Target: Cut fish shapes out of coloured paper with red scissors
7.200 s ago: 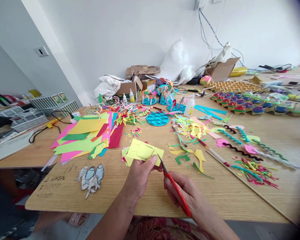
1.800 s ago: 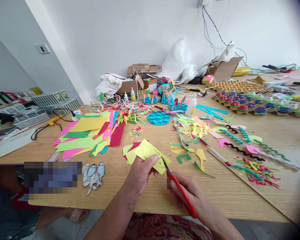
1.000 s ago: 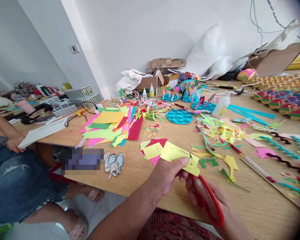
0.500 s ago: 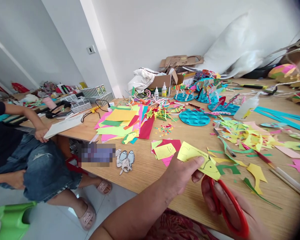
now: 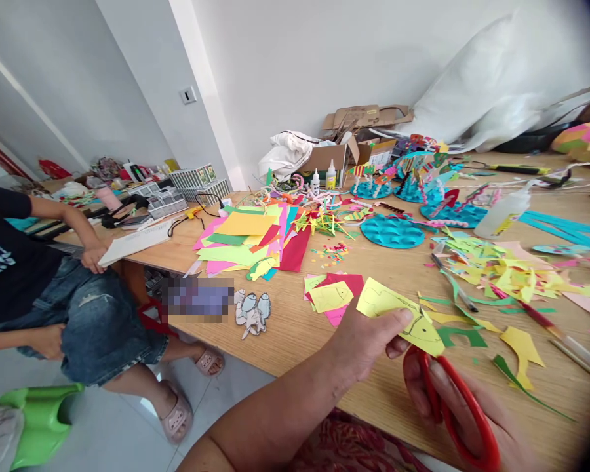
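My left hand [image 5: 373, 337] pinches a yellow paper piece [image 5: 425, 334] between thumb and fingers. A fish with a black eye is drawn on it. My right hand [image 5: 452, 406] is wrapped around the red handles of the scissors [image 5: 472, 419], just below the paper; their blades are mostly hidden behind it. Beyond my left wrist lies a small pile of cut cards [image 5: 332, 298], the top one yellow with a fish outline. Nearer the table edge are grey-blue paper fish cutouts [image 5: 252, 313].
Coloured paper sheets [image 5: 246, 226] are stacked left of centre. Blue round bases [image 5: 392, 231], a glue bottle [image 5: 502, 213] and paper scraps [image 5: 496, 262] spread over the right. A seated person [image 5: 98, 321] holds a white booklet [image 5: 135, 242] at left, beside a green stool [image 5: 44, 419].
My view has swung left, bringing the seated person into sight. Earlier the scissor blades lay against the paper's edge; now they are mostly behind it. Both hands keep their holds.
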### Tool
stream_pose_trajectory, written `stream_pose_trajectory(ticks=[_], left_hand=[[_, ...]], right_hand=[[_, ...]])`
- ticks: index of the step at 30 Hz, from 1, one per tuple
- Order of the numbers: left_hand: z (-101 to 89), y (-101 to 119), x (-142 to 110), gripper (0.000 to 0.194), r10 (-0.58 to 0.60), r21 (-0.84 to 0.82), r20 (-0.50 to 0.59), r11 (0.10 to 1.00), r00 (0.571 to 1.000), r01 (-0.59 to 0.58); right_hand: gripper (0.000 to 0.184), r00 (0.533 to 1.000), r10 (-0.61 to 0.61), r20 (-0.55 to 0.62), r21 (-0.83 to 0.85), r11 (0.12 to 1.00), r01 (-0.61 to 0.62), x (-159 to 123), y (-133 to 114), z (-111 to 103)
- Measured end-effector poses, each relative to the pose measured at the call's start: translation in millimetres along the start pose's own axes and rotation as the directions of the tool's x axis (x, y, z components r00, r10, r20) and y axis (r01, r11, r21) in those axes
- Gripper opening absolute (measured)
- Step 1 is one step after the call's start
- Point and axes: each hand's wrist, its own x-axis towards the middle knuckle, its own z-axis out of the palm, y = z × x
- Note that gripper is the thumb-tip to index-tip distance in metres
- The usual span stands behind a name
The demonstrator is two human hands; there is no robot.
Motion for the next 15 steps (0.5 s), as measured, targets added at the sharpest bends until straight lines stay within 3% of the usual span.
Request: stream_pose_trajectory(ticks=[15], left_hand=[[-0.3, -4.6, -4.9, 0.019, 0.055, -0.007, -0.041, 0.998, 0.998, -0.055]], right_hand=[[0.044, 0.999, -0.005, 0.034, 0.036, 0.999, 0.004, 3.0, -4.1, 1.9]])
